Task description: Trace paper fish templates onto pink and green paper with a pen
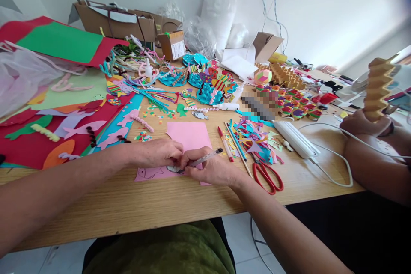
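A clear-barrelled pen [207, 157] with a black end is gripped in my right hand [208, 169], its tip down at a small white fish cutout [174, 168]. The cutout lies on pink paper [189, 132], part of which is under my hands. A dark fish outline is drawn on the pink paper's lower left part [149, 174]. My left hand [163, 153] rests on the paper beside the cutout, fingers bent and closed; its fingertips are partly hidden, so what they hold cannot be made out. Another fish cutout [199, 115] lies beyond the paper.
Red-handled scissors [268, 177], a red pen [225, 143] and paper scraps [257, 139] lie to the right, near a white power strip [295, 139]. Coloured sheets with paper fish [85, 129] cover the left. Another person's hands [366, 124] hold folded gold card [379, 87].
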`<state>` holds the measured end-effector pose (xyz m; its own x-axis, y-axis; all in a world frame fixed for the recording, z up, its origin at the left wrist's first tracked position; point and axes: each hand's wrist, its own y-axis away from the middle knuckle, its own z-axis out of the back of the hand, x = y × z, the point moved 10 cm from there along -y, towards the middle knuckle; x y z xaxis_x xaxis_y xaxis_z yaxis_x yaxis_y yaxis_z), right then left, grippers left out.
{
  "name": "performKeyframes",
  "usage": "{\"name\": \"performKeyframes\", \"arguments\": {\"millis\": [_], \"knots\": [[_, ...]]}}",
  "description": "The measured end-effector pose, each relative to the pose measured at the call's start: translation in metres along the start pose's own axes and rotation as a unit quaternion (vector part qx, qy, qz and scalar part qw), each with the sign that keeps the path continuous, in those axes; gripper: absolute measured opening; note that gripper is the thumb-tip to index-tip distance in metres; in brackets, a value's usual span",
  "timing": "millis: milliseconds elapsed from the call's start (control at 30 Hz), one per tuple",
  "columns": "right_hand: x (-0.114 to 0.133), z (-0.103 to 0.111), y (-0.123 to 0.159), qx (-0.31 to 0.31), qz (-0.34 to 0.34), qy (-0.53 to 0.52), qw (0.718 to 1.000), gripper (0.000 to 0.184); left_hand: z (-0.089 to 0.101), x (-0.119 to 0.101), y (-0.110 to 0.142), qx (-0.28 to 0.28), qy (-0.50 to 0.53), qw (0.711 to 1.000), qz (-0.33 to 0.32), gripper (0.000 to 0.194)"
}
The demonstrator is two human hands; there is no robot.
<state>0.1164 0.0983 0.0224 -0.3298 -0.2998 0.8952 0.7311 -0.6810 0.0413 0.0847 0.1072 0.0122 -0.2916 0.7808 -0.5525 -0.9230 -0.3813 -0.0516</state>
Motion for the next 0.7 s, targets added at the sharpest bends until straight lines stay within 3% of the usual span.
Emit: {"name": "performKeyframes", "arguments": {"millis": [400, 700], "knots": [[0.011, -0.003, -0.001, -0.048, 0.05, 0.033, 0.997, 0.019, -0.001, 0.003, 0.0, 0.018, 0.034, 0.998, 0.049, 0.021], [0.01, -0.008, 0.004, -0.096, 0.069, 0.068, 0.991, 0.015, 0.0, 0.003, 0.0, 0.025, 0.063, 0.997, 0.042, 0.026]]}}
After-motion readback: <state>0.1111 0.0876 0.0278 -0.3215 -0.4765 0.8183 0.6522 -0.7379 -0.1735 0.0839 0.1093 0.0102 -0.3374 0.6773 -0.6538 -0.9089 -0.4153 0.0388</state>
